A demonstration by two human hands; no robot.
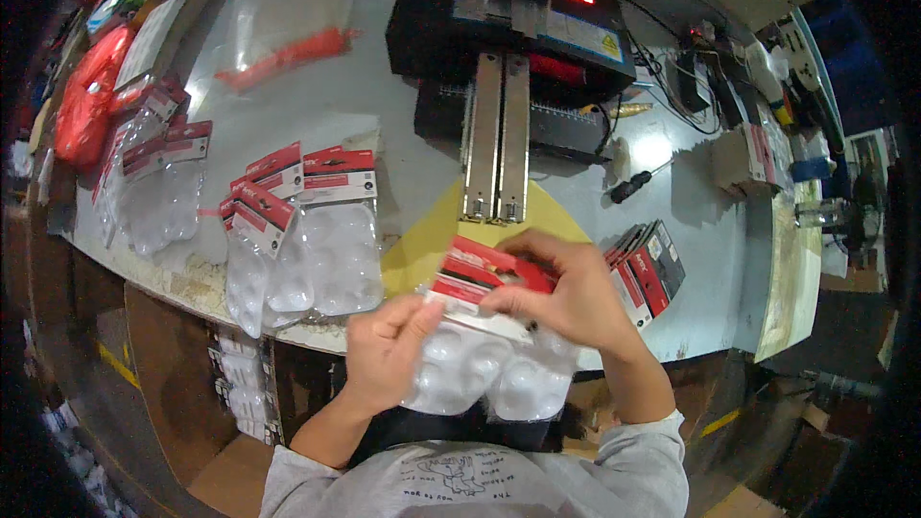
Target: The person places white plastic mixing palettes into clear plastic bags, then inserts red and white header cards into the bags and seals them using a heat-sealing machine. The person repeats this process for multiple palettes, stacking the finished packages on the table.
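Observation:
Both my hands are in front of me at the table's near edge, around a red, black and white folded header card (470, 271). My left hand (387, 350) pinches its lower left corner, together with the top of a clear bag. My right hand (568, 295) grips the card's right part, thumb in front and fingers curled over the top; the card is slightly smeared by motion. Below the card hang white plastic paint palettes with round wells (460, 364), wrapped in clear bags. A stack of similar header cards (645, 271) lies just right of my right hand.
Beyond my hands stands a black electric stapling machine (432, 29) with two metal rails (496, 139) reaching toward me over a yellow sheet (422, 249). Carded, bagged palettes (341, 254) lie left. A screwdriver (630, 187) lies right, near cables and stacked cards (743, 161).

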